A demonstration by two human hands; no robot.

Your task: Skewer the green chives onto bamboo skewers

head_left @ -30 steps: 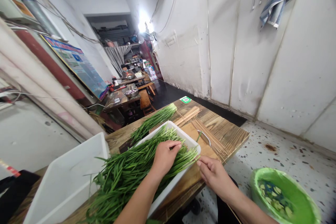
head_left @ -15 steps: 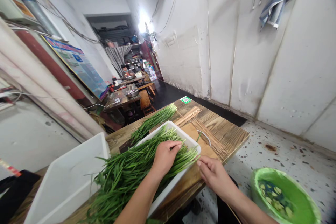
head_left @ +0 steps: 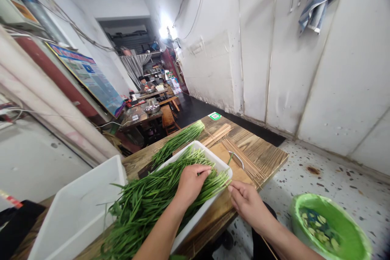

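Long green Chinese chives (head_left: pixel 146 195) fill a white plastic tray (head_left: pixel 210 203), their pale cut ends toward the right rim. My left hand (head_left: pixel 193 180) lies over the bunch, thumb and forefinger pinched on stems near those ends. At the tray's right corner my right hand (head_left: pixel 246 199) is closed around a thin bamboo skewer (head_left: pixel 269 247), part of which shows below my forearm. Its pinching fingertips are right beside the chive ends; the skewer's tip is too small to make out clearly.
A cutting board (head_left: pixel 222 203) lies under the tray on the wooden table (head_left: pixel 271 150). Beyond are bamboo skewers (head_left: pixel 243 158) and another chive bunch (head_left: pixel 179 140). An empty white bin (head_left: pixel 79 203) stands left; a green-lined bucket (head_left: pixel 350 227) stands on the floor at right. A person (head_left: pixel 146 84) sits far back.
Both hands keep nearly the same place at the chive ends. The view has shifted very slightly.
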